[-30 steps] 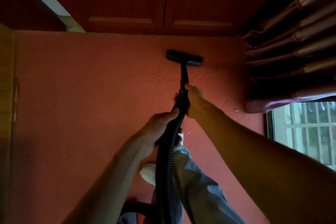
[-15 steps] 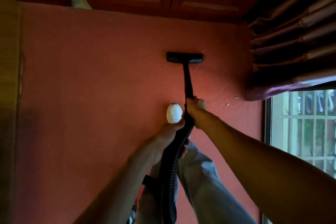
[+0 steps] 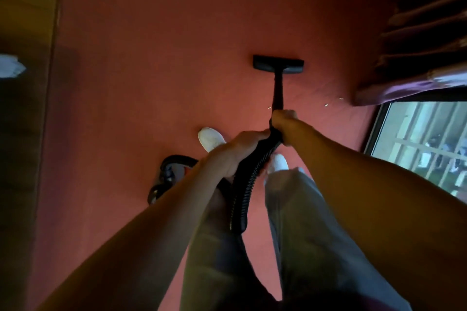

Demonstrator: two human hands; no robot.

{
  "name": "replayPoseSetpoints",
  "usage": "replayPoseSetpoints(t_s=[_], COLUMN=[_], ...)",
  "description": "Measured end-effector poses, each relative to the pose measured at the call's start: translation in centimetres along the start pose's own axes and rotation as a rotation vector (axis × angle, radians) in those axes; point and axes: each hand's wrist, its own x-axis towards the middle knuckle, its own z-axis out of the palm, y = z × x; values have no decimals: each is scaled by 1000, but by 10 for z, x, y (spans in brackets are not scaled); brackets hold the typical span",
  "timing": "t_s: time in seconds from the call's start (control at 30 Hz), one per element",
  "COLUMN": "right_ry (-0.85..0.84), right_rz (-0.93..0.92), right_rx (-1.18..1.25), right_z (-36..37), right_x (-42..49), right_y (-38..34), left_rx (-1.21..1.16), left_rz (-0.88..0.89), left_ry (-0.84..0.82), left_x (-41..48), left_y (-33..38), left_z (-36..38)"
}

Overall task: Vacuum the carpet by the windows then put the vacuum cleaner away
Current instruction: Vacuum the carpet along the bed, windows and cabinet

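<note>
Hose (image 3: pixel 246 184), black, ribbed: left hand (image 3: pixel 233 153) wrapped around it; right hand (image 3: pixel 284 124) clenched on wand (image 3: pixel 278 91); floor head (image 3: pixel 278 64) flat on red carpet (image 3: pixel 151 70).

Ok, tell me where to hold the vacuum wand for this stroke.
Grip the rigid wand at its near end from above, as the right hand does, with the left hand on the ribbed hose behind it; the straight tube points at the floor head.
</note>
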Motion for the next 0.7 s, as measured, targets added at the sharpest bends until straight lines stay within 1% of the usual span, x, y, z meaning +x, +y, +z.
replayPoseSetpoints(t_s=[0.13,0.2,0.27,0.33,0.53,0.67,0.7], right_ry=[-27,-27,-32,-47,-143,-206,-211], right_rz=[9,-27,-58,-51,-17,10,16], right_rx=[-50,-86,-128,-141,-122,-125,-103], right_z=[-10,-19,-35,-56,-108,-119,-118], right_x=[12,20,21,15,3,-26,-31], right_y=[52,82,109,132,197,226,232], left_rx=[-38,-50,-81,-97,-70,-56,-62], left_rz=[26,20,1,-4,55,50,63], left_ry=[89,119,126,122,140,305,312], left_x=[1,4,11,18,8,-18,-25], left_y=[-38,-60,-82,-103,-157,-194,-202], left_z=[40,62,85,113,182,207,211])
